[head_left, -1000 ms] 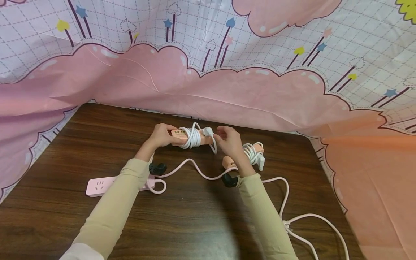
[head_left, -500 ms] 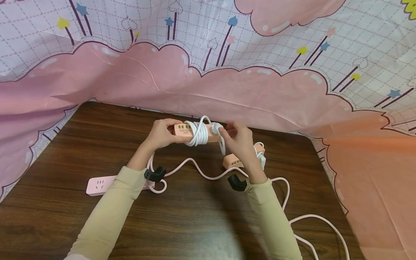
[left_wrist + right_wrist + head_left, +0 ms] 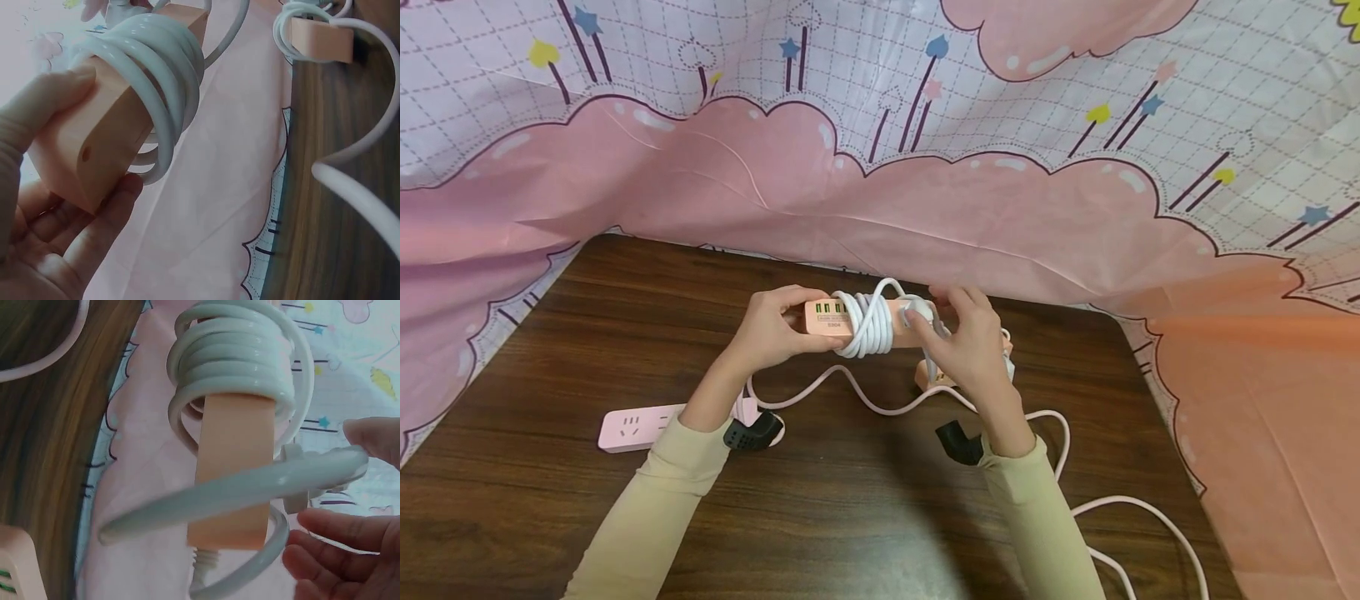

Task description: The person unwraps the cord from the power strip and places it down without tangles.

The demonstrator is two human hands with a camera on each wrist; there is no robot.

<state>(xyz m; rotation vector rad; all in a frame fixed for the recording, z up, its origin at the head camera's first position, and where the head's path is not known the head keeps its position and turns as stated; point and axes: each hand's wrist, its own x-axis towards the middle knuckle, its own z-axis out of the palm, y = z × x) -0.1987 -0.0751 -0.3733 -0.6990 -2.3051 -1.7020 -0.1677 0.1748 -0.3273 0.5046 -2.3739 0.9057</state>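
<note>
My left hand [image 3: 771, 333] grips one end of a peach power strip [image 3: 827, 325], thumb and fingers on opposite sides in the left wrist view. The strip is held above the table, its USB ports facing up. Its white cord [image 3: 872, 331] is wound several times round the middle. Towards the other end a white plug [image 3: 919, 310] sits against the strip's face, apparently in a socket. My right hand [image 3: 973, 346] has its thumb on that plug, the fingers curled behind it. A loop of cord [image 3: 237, 490] crosses the strip's end in the right wrist view.
Behind my right hand lies a second peach power strip [image 3: 928, 374] with its cord wound round it, partly hidden. A pink power strip [image 3: 632, 429] lies at the left, its pale cord [image 3: 880, 409] running across the dark wooden table [image 3: 850, 517]. A patterned cloth [image 3: 880, 208] hangs behind.
The wound power strip has come nearer and slightly right, held by my left hand. My right hand has shifted right, its thumb now on the plug.
</note>
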